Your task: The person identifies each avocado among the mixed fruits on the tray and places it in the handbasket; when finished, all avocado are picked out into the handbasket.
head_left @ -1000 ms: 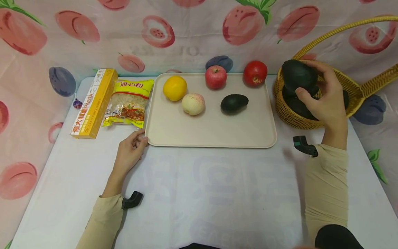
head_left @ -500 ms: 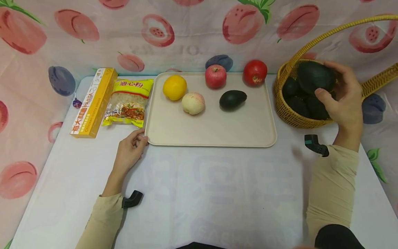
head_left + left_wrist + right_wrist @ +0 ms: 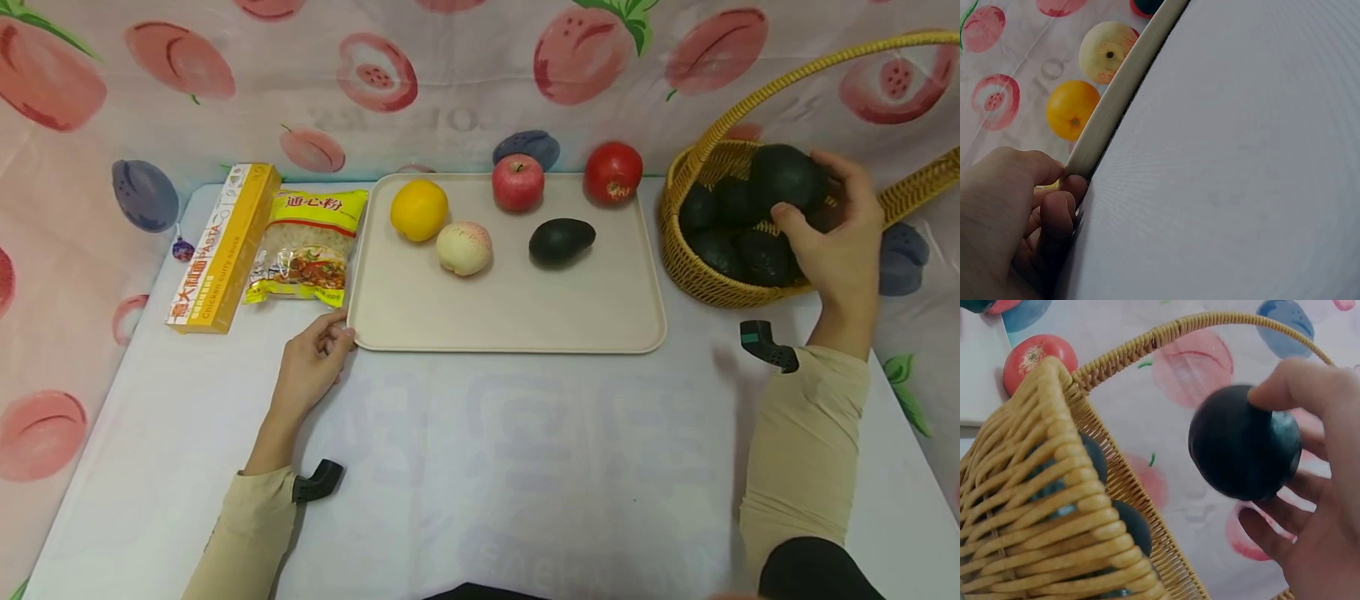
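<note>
My right hand grips a large dark avocado with thumb and fingers, over the right part of the yellow wicker basket. In the right wrist view, the held avocado hangs apart from the basket rim. Several more dark avocados lie inside the basket. My left hand holds the front left corner of the beige tray with curled fingers. On that tray lie an orange, a pale peach, a red apple, a tomato and one avocado.
Left of the tray lie a yellow pasta box and a bag of macaroni. The basket's tall handle arches above its right side. A fruit-print cloth hangs behind the white table.
My right hand has moved right across the basket with the large avocado, uncovering more avocados inside. The avocado on the tray has shifted slightly. My left hand stays at the tray corner.
</note>
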